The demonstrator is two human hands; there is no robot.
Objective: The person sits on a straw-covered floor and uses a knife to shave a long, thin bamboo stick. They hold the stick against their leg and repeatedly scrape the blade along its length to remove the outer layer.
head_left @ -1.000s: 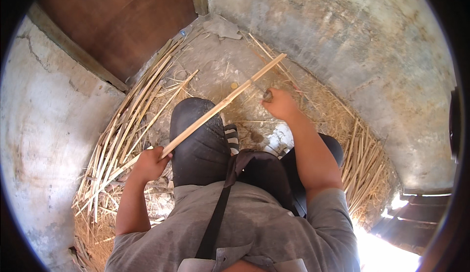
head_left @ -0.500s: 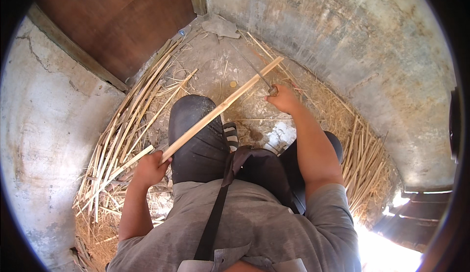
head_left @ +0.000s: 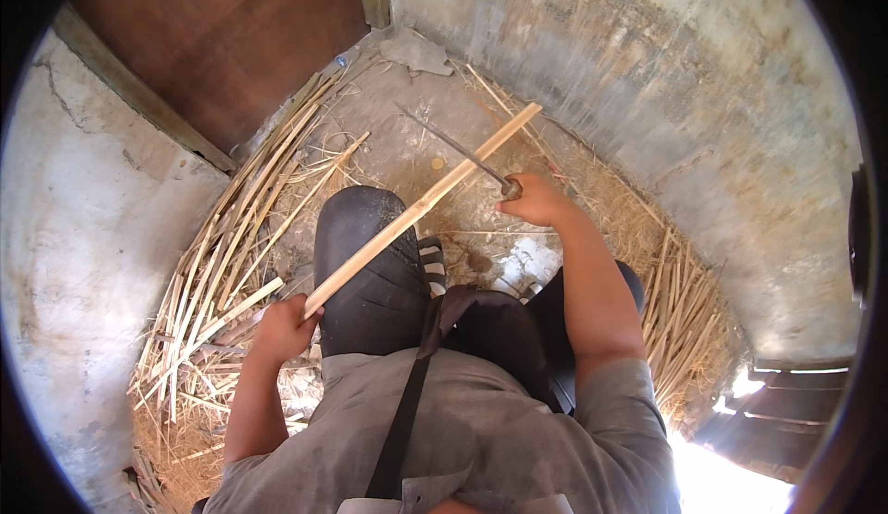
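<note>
Crosswise: one blade (head_left: 444,137) and one pale strip (head_left: 422,206)

Two hands sit well apart. The left hand (head_left: 287,327) is closed around the strip's near end; the right hand (head_left: 536,201) is wrapped round the blade's one handle (head_left: 510,190). The strip slants over the left knee (head_left: 356,227), its far end out over the floor (head_left: 402,158). The blade crosses it nearer that end; whether they touch, I cannot tell. Two heaps of slats, too tangled to count, line the floor: one left heap (head_left: 231,247) along its left edge, one right heap (head_left: 683,306) along its right. One yellow disc (head_left: 437,163) lies between them.
</note>
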